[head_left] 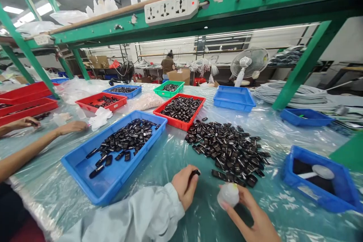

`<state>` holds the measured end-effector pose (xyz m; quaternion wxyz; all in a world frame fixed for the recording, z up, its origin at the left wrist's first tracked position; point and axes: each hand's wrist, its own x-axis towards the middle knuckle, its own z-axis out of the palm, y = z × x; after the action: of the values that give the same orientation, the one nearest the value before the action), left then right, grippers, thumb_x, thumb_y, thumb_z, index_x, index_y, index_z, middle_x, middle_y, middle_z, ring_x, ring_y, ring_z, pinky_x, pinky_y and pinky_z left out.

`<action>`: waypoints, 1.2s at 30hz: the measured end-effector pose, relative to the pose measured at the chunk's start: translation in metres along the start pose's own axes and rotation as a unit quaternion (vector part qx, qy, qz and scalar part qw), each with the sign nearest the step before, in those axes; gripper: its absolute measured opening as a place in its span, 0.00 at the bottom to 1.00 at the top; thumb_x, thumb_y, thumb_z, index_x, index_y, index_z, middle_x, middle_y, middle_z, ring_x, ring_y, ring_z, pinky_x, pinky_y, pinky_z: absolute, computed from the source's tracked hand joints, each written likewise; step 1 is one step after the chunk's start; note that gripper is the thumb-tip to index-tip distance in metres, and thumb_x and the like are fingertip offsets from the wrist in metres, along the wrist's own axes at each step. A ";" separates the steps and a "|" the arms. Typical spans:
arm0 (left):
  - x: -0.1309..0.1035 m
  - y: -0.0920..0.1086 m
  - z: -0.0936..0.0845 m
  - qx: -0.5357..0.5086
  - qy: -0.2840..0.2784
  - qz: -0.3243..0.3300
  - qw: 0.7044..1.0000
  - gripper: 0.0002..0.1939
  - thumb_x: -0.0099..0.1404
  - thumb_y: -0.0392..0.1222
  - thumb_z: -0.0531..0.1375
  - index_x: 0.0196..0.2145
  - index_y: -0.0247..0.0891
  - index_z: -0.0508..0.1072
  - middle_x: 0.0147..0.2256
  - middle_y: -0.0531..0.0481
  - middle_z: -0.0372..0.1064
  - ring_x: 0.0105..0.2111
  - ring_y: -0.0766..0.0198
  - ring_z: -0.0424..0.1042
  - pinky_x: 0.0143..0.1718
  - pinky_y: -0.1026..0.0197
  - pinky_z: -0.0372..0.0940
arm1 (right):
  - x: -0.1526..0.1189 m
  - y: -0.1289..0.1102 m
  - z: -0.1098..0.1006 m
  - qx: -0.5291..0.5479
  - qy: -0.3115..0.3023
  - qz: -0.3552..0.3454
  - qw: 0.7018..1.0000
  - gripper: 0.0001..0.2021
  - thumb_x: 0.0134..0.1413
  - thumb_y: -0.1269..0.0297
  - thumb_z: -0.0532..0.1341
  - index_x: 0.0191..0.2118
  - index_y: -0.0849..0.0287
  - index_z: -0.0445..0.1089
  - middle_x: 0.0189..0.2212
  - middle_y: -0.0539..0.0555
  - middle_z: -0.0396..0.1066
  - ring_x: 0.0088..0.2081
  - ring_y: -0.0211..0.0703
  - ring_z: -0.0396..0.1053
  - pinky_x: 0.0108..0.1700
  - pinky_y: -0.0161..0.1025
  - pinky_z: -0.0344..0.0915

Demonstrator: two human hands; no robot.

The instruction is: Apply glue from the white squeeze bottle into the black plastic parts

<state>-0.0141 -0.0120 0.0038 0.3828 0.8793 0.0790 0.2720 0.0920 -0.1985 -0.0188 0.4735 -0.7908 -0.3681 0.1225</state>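
Note:
My left hand [185, 187], in a pale grey sleeve, is closed on a small black plastic part [195, 172] that shows between thumb and forefinger. My right hand [252, 211] grips a whitish, translucent small bottle [228, 194] with thumb and fingers round its sides; a yellowish spot shows at its top. Just beyond both hands lies a loose pile of black plastic parts [227, 147] on the plastic-covered table. To the left of my left hand, a long blue tray [82, 172] holds many more of these parts.
A red tray [181, 123] full of black parts touches the pile's far side. At right a blue bin [326, 198] holds dark material and a white spoon [323, 171]. A co-worker's hands [72, 127] rest at far left. A green shelf beam [124, 26] with a power strip [171, 8] crosses overhead.

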 end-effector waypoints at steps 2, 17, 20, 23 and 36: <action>-0.010 0.002 -0.003 -0.026 -0.008 -0.044 0.999 0.16 0.69 0.46 0.44 0.33 0.37 0.67 0.23 0.52 0.62 0.23 0.65 0.63 0.26 0.65 0.58 | -0.004 -0.006 -0.002 0.021 -0.020 0.027 0.999 0.21 0.60 0.46 0.53 0.51 0.57 0.60 0.49 0.61 0.68 0.48 0.51 0.69 0.43 0.36 0.70; -0.032 0.012 -0.013 -0.017 -0.137 -0.195 0.971 0.20 0.57 0.49 0.57 0.17 0.36 0.55 0.15 0.58 0.46 0.17 0.71 0.49 0.21 0.65 0.42 | -0.012 -0.031 -0.002 0.038 -0.053 0.045 0.997 0.16 0.60 0.53 0.56 0.50 0.52 0.56 0.48 0.55 0.69 0.49 0.44 0.68 0.45 0.34 0.67; -0.034 0.010 -0.015 -0.054 -0.149 -0.149 0.976 0.18 0.64 0.52 0.53 0.23 0.37 0.62 0.18 0.57 0.56 0.20 0.69 0.58 0.24 0.66 0.47 | -0.013 -0.037 -0.003 0.077 -0.043 0.054 0.995 0.14 0.57 0.54 0.59 0.45 0.53 0.57 0.47 0.55 0.70 0.49 0.44 0.68 0.43 0.33 0.68; -0.036 0.008 -0.015 -0.108 -0.126 -0.069 0.984 0.17 0.71 0.47 0.46 0.31 0.38 0.67 0.26 0.53 0.63 0.27 0.66 0.64 0.30 0.66 0.54 | -0.012 -0.042 -0.008 0.058 -0.055 0.053 0.995 0.12 0.57 0.55 0.60 0.43 0.53 0.62 0.44 0.53 0.72 0.46 0.44 0.69 0.43 0.33 0.67; -0.038 0.013 -0.018 -0.196 0.014 -0.010 0.980 0.07 0.70 0.47 0.53 0.43 0.45 0.65 0.38 0.52 0.61 0.38 0.65 0.62 0.39 0.66 0.56 | -0.017 -0.040 -0.020 -0.017 -0.051 -0.087 0.995 0.17 0.53 0.61 0.66 0.49 0.38 0.68 0.45 0.43 0.72 0.43 0.38 0.71 0.42 0.26 0.68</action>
<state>-0.0566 -0.0230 0.0071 0.5493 0.7825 0.0388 0.2907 0.0723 -0.2128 0.0226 0.4495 -0.7563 -0.4613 0.1147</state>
